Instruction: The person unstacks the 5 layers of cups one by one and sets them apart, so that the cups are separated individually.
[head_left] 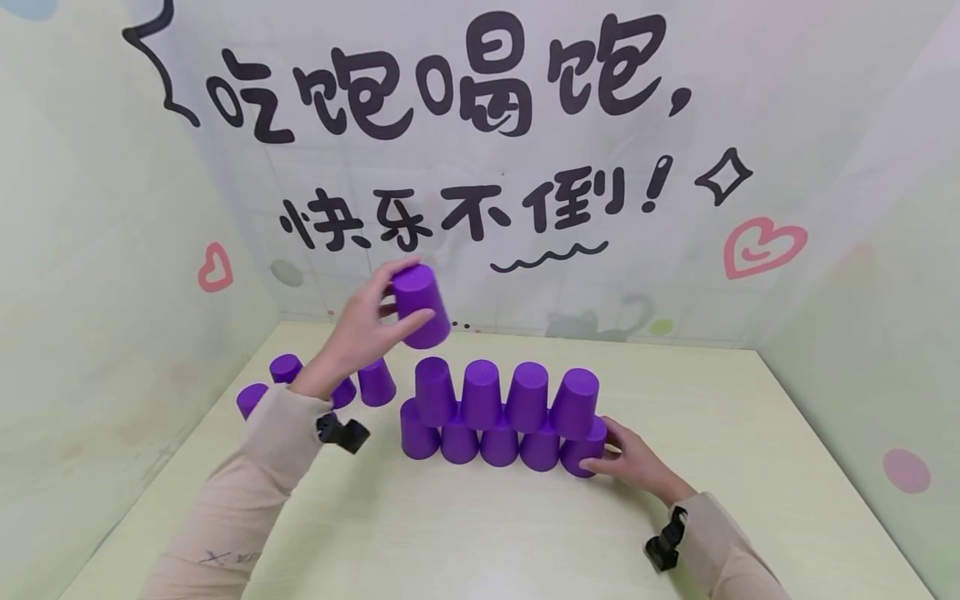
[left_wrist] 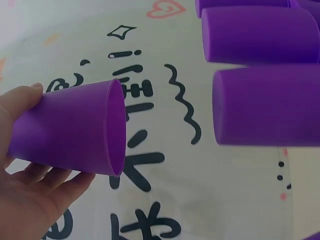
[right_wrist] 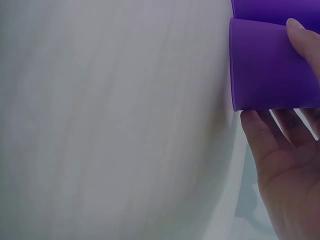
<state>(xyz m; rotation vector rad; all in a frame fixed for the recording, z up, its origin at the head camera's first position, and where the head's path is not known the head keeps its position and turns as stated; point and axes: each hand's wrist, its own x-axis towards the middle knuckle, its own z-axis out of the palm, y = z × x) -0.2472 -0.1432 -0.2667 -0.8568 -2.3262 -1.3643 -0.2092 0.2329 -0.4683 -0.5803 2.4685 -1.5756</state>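
Note:
My left hand (head_left: 375, 312) holds a purple cup (head_left: 423, 310) upside down, thumb on one side and fingers on the other, raised above the left end of a two-row cup stack. In the left wrist view this held cup (left_wrist: 70, 130) shows its rim clear of the other cups. Several upside-down purple cups form the bottom row (head_left: 499, 443); several more make up the upper row (head_left: 482, 396), standing across them. At the stack's right end, my right hand (head_left: 633, 458) grips the last bottom cup (right_wrist: 272, 67) between thumb and fingers.
Left of the stack, several loose purple cups (head_left: 377, 385) stand upside down, partly hidden behind my left forearm. All stand on a pale wooden table (head_left: 450, 533), with a printed backdrop (head_left: 465, 167) behind and at the sides.

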